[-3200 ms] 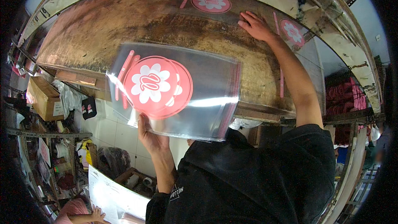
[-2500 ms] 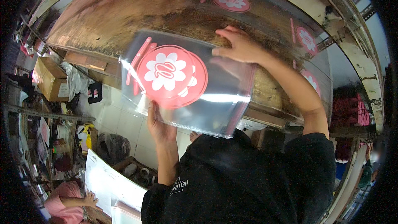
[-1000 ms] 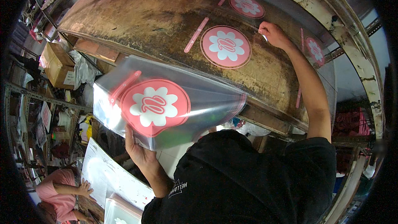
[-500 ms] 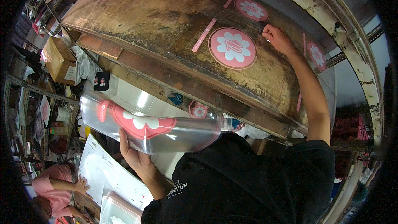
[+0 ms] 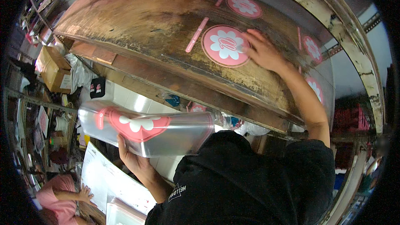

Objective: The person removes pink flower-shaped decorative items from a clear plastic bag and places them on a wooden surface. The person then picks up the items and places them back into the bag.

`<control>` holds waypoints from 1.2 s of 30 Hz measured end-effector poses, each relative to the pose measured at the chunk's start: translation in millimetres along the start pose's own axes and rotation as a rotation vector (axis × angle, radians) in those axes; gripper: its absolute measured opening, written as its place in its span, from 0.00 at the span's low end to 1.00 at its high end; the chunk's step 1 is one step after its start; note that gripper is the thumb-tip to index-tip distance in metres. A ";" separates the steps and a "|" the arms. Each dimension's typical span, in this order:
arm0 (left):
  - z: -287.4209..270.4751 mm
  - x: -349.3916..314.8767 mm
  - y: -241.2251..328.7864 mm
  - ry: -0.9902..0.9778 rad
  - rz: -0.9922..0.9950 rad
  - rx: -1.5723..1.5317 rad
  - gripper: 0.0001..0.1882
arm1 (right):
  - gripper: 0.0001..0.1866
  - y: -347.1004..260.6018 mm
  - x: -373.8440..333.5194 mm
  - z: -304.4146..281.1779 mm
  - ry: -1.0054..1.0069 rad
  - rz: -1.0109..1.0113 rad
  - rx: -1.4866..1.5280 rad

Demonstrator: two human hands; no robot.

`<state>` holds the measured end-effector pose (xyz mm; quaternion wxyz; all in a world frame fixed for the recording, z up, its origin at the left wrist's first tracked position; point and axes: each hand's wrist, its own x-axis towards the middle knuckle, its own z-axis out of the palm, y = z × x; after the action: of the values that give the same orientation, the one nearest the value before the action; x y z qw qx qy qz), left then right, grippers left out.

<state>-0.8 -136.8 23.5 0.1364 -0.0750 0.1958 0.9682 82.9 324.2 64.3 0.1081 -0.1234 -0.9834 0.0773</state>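
My left hand (image 5: 135,158) is closed on the lower edge of a curved stack of clear plastic sheets (image 5: 185,135), its fingers mostly hidden below and behind them. A pink shape with white petals and a short pink strip show on the sheets. Up on the wooden table, my right hand (image 5: 266,54) stretches its fingers over the right edge of a pink disc print (image 5: 214,53) with a white flower. It is slightly blurred, and nothing shows in its grasp. A pink strip (image 5: 197,35) lies left of the disc.
The worn wooden table (image 5: 125,12) curves across the top. Further flower prints (image 5: 244,7) lie toward its far and right sides. A cardboard box (image 5: 54,68) stands at left. At lower left, a person in pink (image 5: 58,191) rests a hand by a white board (image 5: 108,175).
My right hand has gone from pinched fingers right of the disc to stretched fingers over its edge. My left hand keeps its hold on the sheets. The whole view has shifted slightly.
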 end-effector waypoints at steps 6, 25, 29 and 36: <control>-22.2 3.4 6.1 -0.036 0.028 0.181 0.21 | 0.34 -3.5 -19.4 16.2 -0.061 -0.036 0.059; -18.4 9.6 6.9 0.002 0.007 0.215 0.21 | 0.33 -15.9 -25.5 9.3 -0.077 0.009 -0.040; -16.4 10.6 6.5 -0.068 -0.085 0.037 0.20 | 0.32 -11.6 -25.9 10.5 -0.089 0.025 0.069; -2.0 8.6 12.4 -0.023 -0.029 0.076 0.19 | 0.28 -49.1 1.9 -10.5 0.077 -0.145 0.254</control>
<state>-12.4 -146.5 24.4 0.1553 -0.0616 0.2296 0.9588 72.4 279.1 83.5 0.1660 -0.0402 -0.9671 0.1883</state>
